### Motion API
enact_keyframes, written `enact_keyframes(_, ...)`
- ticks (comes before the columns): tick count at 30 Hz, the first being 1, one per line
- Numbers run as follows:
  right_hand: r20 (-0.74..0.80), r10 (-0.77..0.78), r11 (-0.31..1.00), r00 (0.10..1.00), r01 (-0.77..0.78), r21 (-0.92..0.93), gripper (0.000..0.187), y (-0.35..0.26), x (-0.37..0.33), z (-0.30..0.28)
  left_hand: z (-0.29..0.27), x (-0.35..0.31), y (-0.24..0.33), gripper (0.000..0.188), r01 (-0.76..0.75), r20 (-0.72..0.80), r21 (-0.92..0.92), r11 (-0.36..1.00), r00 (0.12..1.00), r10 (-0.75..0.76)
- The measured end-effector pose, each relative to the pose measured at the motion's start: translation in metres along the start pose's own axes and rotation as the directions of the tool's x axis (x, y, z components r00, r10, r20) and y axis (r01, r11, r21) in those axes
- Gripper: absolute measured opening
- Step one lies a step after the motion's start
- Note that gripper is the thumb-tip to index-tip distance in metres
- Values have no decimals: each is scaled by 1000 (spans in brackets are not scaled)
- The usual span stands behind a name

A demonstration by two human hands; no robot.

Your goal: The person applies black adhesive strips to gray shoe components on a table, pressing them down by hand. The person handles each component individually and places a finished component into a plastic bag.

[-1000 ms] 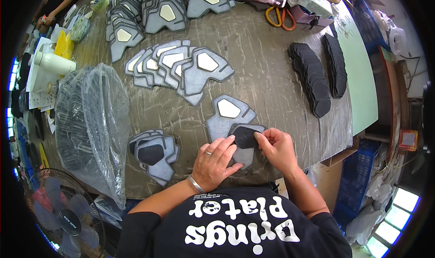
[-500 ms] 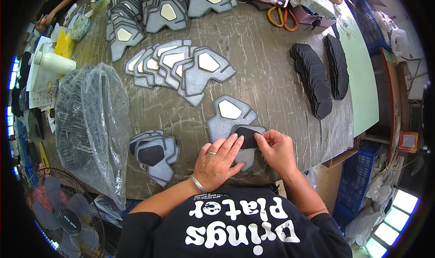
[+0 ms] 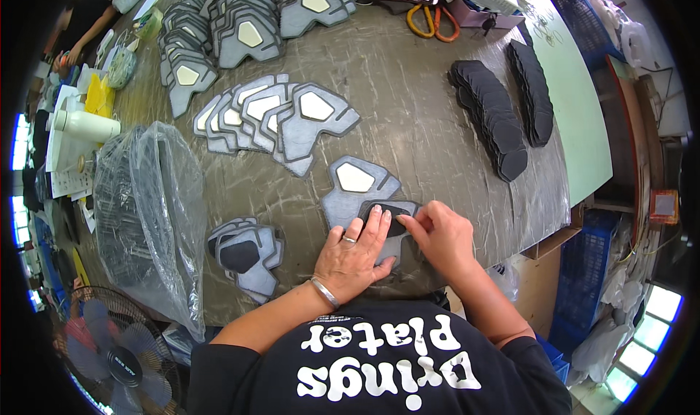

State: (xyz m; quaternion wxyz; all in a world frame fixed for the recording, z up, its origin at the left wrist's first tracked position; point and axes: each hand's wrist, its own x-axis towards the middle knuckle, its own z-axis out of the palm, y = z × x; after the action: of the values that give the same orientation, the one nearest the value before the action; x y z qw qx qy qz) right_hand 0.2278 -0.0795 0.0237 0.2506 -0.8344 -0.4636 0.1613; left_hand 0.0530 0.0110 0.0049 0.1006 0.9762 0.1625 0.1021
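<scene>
A black patch [image 3: 396, 228] lies on a grey cut-out piece [image 3: 394, 252] near the table's front edge. My left hand [image 3: 354, 253], with a ring and a bracelet, rests flat over its left part, fingers stretched out and open. At the patch's upper right, my right hand [image 3: 443, 236] is closed, thumb and bent fingers pinching at the edge; its fingertips are partly hidden. Just beyond lies another grey piece [image 3: 343, 207] with a white inset, partly overlapped. On the left is a small pile of grey pieces [image 3: 251, 273] with black patches on them.
Grey pieces with white insets [image 3: 295, 142] fan out mid-table; taller stacks [image 3: 248, 43] stand behind. Rows of black patches [image 3: 492, 116] lie right, orange-handled scissors [image 3: 434, 23] at the back. A clear plastic bag [image 3: 153, 225], white bottle [image 3: 87, 126] and fan [image 3: 120, 360] are left.
The whole view has shifted slightly, with the table things sliding left in the picture. Both hands stay on the black patch; my right thumb and fingers have moved a little along its edge.
</scene>
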Motion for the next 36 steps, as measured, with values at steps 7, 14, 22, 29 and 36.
enact_keyframes(7,165,-399,908,902,414,-69,60,-3,-25,9,1,-3,1,73,39,34,11,999,999,-39)
enact_keyframes(14,288,-369,888,884,427,-171,66,8,-31,7,-6,-25,-3,68,32,60,-54,998,998,-29)
enact_keyframes(22,222,-401,846,889,452,-282,48,9,-42,-5,-7,-23,-3,64,19,48,-56,998,999,-16)
enact_keyframes(29,187,-454,823,871,491,-288,46,15,-36,-4,-9,-20,2,58,11,77,-24,1000,997,-9)
enact_keyframes(36,189,-426,836,885,465,-291,45,10,-40,1,-7,-26,1,55,34,7,-100,994,999,-33)
